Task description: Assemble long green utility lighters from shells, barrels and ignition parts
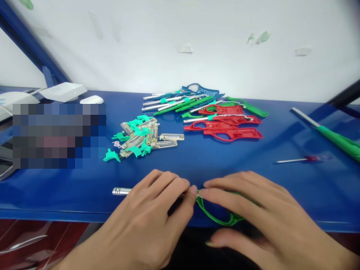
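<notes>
A green long-necked gas lighter casing lies at the front edge of the blue table, its trigger loop toward me. My left hand is closed over its neck; a silver metal tube sticks out to the left. At the joint, my left thumb and my right index fingertip nearly meet. My right hand stretches its fingers over the green handle, touching it, with the thumb held apart below. Both hands hide much of the lighter and whatever small part is at the joint.
Clear fuel tanks and turquoise triggers are heaped behind my left hand. Red casings, blue casings and metal tubes lie farther back. At right are a screwdriver and a green lighter. A white box stands back left.
</notes>
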The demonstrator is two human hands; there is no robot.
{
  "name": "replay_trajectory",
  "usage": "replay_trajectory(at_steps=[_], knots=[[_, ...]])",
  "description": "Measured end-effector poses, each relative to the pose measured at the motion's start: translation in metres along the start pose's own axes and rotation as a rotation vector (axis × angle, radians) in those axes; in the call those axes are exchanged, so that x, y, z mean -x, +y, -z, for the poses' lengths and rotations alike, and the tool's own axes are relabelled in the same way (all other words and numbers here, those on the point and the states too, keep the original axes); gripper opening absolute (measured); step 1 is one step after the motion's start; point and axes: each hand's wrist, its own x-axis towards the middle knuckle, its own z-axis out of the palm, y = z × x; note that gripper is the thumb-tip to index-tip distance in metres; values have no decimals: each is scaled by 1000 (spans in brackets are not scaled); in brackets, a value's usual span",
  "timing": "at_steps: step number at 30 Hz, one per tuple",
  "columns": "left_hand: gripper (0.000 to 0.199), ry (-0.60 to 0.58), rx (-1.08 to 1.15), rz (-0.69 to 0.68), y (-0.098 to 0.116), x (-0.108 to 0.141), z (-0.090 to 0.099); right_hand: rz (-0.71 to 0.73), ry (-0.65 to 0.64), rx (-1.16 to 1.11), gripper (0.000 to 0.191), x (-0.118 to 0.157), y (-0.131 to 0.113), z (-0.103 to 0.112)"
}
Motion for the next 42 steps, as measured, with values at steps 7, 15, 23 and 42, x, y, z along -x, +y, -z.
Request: replay_trajectory(at_steps=[7, 15, 23, 42], knots=[[40, -1, -80, -4, 3, 2, -6, -198, 288, -108, 17, 15, 0, 14], [41, -19, -77, -16, 0, 8, -6, -80, 224, 34, 39, 63, 11, 6], [43, -14, -80, -23, -2, 8, -6, -66, 288, 34, 41, 63, 7, -8], [35, 60, -48, 25, -1, 5, -9, -209, 357, -61, 42, 51, 11, 5]])
